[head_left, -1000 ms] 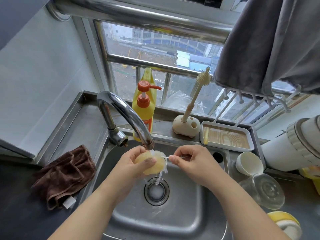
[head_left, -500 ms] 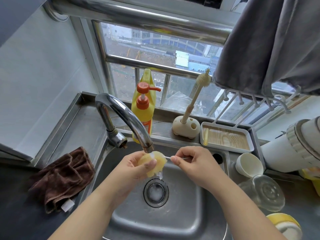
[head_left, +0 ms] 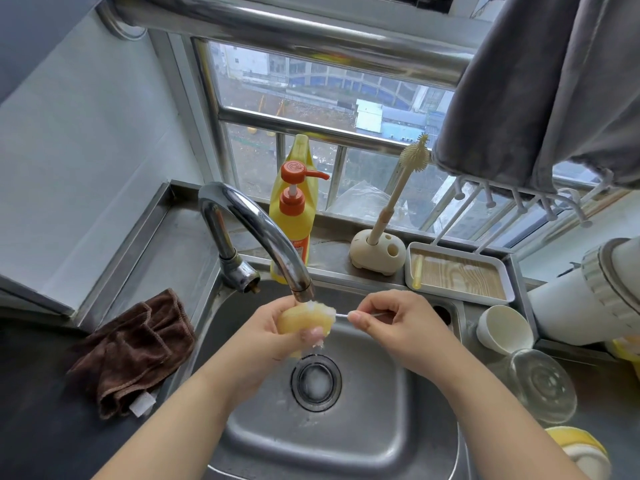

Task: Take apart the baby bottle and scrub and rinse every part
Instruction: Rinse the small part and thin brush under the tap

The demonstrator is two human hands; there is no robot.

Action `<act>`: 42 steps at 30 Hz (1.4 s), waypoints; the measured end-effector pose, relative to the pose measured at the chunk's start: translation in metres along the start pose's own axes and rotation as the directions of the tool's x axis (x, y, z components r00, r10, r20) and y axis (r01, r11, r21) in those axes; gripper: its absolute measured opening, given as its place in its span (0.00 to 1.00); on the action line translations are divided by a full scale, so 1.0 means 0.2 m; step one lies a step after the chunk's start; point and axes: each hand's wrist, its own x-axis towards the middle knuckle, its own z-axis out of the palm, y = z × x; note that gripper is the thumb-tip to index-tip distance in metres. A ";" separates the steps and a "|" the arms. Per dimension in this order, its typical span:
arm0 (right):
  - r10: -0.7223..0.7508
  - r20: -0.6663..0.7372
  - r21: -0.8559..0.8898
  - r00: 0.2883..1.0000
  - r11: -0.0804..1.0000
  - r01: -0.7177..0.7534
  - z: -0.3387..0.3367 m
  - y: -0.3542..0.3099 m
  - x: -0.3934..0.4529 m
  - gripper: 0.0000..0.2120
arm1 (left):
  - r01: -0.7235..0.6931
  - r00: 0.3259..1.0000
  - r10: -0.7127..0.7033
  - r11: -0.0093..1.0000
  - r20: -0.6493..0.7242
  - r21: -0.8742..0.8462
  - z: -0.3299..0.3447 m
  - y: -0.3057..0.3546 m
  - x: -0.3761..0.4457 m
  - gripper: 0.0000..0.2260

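Over the sink (head_left: 398,393) centre, under the faucet (head_left: 277,251), my left hand (head_left: 273,344) curls around the yellow nipple (head_left: 301,318); my right hand (head_left: 398,327) pinches a thin brush (head_left: 346,315).

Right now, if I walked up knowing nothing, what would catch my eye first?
Probably the two hands over the steel sink: the left hand holds a yellowish bottle nipple right under the running faucet, while the right hand pinches a thin brush poking into it. Behind, on the ledge, a bright yellow soap bottle with an orange pump stands out, and a brown cloth lies crumpled on the counter to the left.
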 end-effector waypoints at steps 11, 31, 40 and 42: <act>0.018 -0.033 -0.001 0.999 1.000 -0.018 0.00 0.01 -0.02 0.14 | 0.004 0.998 -0.016 0.982 -0.064 -0.186 -0.01 0.00 -0.01 0.29; 0.258 -0.136 0.090 0.957 0.965 -0.247 0.11 0.14 -0.19 0.07 | 0.179 0.947 -0.248 0.935 -0.204 -0.305 0.06 -0.06 0.01 0.16; 0.338 -0.157 0.154 0.928 0.937 -0.315 0.15 0.19 -0.28 0.08 | 0.318 0.863 -0.301 0.948 -0.406 -0.026 0.17 -0.18 0.03 0.09; 0.369 -0.139 0.176 0.919 0.922 -0.344 0.16 0.19 -0.30 0.06 | 0.406 0.841 -0.403 0.911 -0.361 -0.071 0.21 -0.22 0.04 0.10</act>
